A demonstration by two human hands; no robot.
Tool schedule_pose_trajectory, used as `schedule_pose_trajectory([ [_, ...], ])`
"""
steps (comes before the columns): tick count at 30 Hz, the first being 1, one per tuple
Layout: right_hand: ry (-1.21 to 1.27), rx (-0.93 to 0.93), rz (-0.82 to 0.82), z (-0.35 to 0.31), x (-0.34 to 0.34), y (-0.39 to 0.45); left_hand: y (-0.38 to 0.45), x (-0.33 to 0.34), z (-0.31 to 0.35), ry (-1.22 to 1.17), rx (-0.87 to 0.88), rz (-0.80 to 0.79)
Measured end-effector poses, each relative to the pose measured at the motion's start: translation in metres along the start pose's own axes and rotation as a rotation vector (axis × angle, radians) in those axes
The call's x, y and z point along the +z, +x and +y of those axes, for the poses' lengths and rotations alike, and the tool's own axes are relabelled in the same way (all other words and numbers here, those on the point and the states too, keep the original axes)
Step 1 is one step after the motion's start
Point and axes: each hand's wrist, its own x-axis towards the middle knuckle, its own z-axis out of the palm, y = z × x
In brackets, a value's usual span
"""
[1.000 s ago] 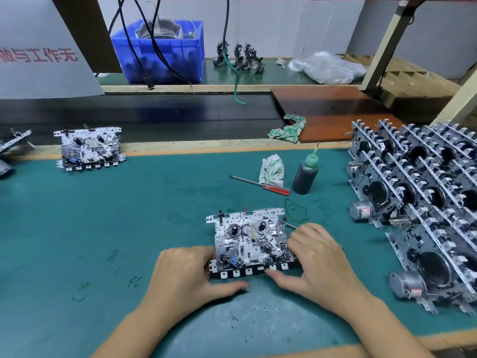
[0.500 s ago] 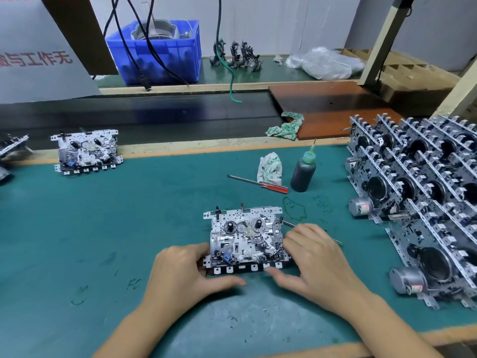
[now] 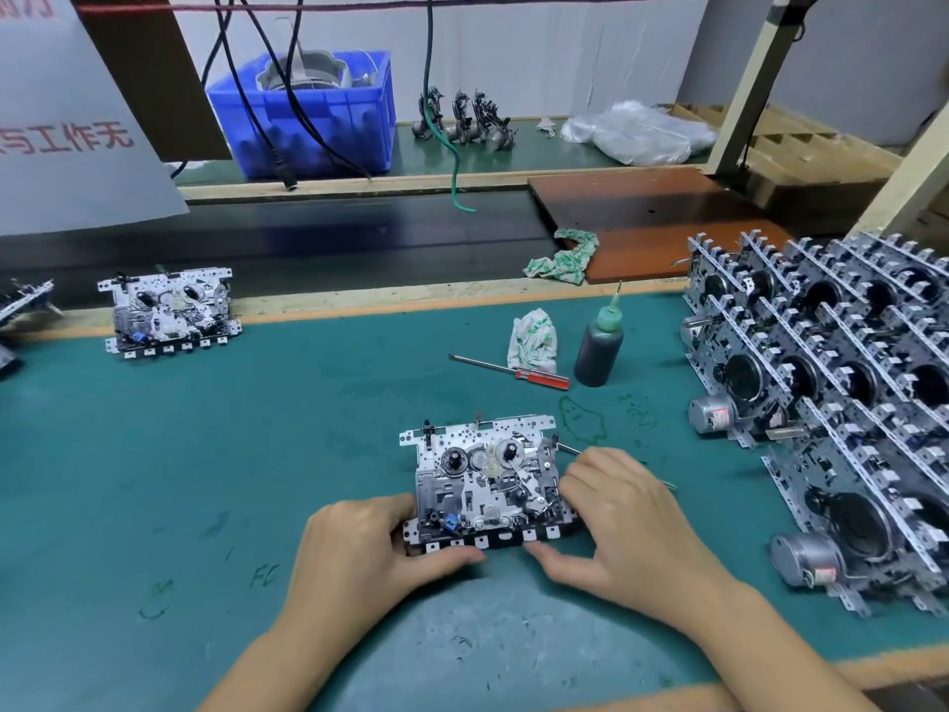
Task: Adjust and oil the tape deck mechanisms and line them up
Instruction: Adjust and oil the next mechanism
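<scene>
Near the oil bottle (image 3: 598, 344) on the green desk (image 3: 257, 454), a tape deck mechanism (image 3: 488, 488) lies flat, both hands gripping it: left hand (image 3: 382, 549) at its left end, right hand (image 3: 624, 516) at its right, thumbs along its front edge.

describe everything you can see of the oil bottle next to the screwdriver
The oil bottle is small, with a dark, translucent-looking body, seemingly plastic and filled with dark liquid. It has a green cap tapering to a thin needle-like nozzle pointing up. It stands upright on the green mat, just right of the red-handled screwdriver and the crumpled cloth, behind the mechanism being held. Neither hand touches it, and it looks apart from both neighbours.
</scene>
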Motion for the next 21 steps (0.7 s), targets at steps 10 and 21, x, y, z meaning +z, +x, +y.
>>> schedule_pose_trajectory([
  [10, 0.249, 0.498, 0.197, 0.027, -0.016, 0.046, 0.049, -0.011, -0.003, 0.140, 0.011, 0.150],
  [21, 0.801, 0.945, 0.194, 0.063, 0.027, 0.074, 0.061, 0.013, -0.007, 0.251, 0.080, 0.140],
])
